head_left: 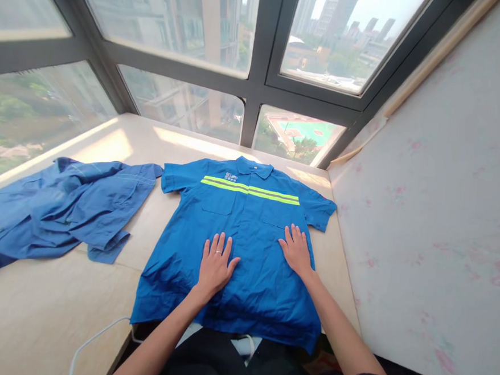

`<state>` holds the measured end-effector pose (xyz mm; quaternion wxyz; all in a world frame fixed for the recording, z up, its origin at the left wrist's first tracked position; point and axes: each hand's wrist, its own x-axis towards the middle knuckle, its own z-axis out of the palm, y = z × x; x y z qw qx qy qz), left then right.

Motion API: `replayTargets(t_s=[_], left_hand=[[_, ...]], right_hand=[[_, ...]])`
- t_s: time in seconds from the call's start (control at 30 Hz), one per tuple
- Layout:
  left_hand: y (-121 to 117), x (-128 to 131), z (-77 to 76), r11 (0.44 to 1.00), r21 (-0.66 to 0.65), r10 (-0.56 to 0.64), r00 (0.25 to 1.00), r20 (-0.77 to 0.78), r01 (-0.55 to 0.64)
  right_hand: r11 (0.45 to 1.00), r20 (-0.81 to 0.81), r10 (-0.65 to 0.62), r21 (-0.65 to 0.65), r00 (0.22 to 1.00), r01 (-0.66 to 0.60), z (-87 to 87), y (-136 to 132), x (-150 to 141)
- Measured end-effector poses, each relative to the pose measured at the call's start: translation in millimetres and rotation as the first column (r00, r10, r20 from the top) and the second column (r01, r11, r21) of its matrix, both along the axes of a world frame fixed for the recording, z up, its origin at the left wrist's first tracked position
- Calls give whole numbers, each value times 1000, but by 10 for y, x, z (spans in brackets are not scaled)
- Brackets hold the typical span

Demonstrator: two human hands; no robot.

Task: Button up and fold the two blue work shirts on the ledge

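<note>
A blue short-sleeved work shirt with a yellow-green reflective stripe across the chest lies spread out, front up, its collar towards the window. Its lower hem hangs over the near edge of the ledge. My left hand, with a ring on one finger, rests flat on the shirt's front, left of the middle, fingers stretched out. On the right side of the shirt, below a chest pocket, my right hand lies flat with its fingers apart. Wrinkles run across the lower part of the cloth.
A second, crumpled blue garment lies to the left on the pale ledge. A white cord runs over the near edge. Grey-framed windows stand behind, and a flower-patterned wall closes off the right.
</note>
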<state>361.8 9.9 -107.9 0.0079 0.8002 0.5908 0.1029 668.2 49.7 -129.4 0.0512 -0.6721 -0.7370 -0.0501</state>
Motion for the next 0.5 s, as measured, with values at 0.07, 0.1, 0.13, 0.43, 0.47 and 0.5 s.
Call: replayTargets(t_s=[0.07, 0.1, 0.13, 0.43, 0.47, 0.5], left_hand=[[-30, -46, 5, 1000, -8, -10, 1000, 4, 10], [-25, -60, 9, 1000, -12, -14, 1000, 7, 14], [-7, -73, 12, 1000, -16, -20, 1000, 11, 20], [330, -137, 4, 996, -76, -49, 999, -2, 48], [343, -122, 12, 996, -84, -28, 1000, -7, 28], [345, -106, 23, 996, -89, 9, 1000, -13, -10]], right_hand=[[1000, 27, 7, 1, 1000, -7, 0, -7, -14], [1000, 34, 5, 1, 999, -5, -3, -4, -18], [1000, 38, 0, 1, 999, 0, -7, 4, -21], [998, 16, -54, -15, 998, 55, -38, 271, -34], [998, 13, -60, -19, 998, 60, -38, 295, -32], [998, 9, -63, -25, 998, 63, -36, 313, -31]])
